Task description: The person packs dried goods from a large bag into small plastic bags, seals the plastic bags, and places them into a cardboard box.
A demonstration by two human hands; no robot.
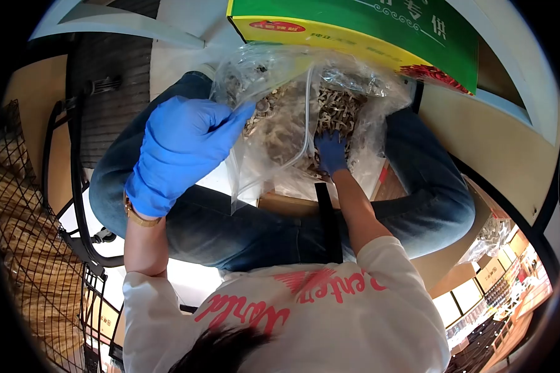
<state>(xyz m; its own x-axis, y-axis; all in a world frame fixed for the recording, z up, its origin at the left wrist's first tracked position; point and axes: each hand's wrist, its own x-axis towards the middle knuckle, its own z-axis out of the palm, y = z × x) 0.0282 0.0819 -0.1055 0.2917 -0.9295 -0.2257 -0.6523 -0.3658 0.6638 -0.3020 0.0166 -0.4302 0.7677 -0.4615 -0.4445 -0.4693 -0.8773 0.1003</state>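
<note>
My left hand [183,146], in a blue glove, is closed on the upper edge of a clear plastic bag [238,180] with a pale strip along its mouth. The bag hangs slack to the right of the fingers. My right hand [332,151], also gloved in blue, reaches into a large clear liner bag [370,143] between my legs. Its fingers are stretched out on dried brown-and-cream strips [339,109], which look like sliced dried mushrooms; the fingertips are partly hidden among them. More strips show through the plastic nearer my left hand.
A green and yellow printed carton [367,31] stands just beyond the liner bag. A cardboard edge [286,204] shows below the bag. At left are a black wire mesh basket [37,248] and a black metal frame [74,186]. Shelves with goods [498,280] appear at lower right.
</note>
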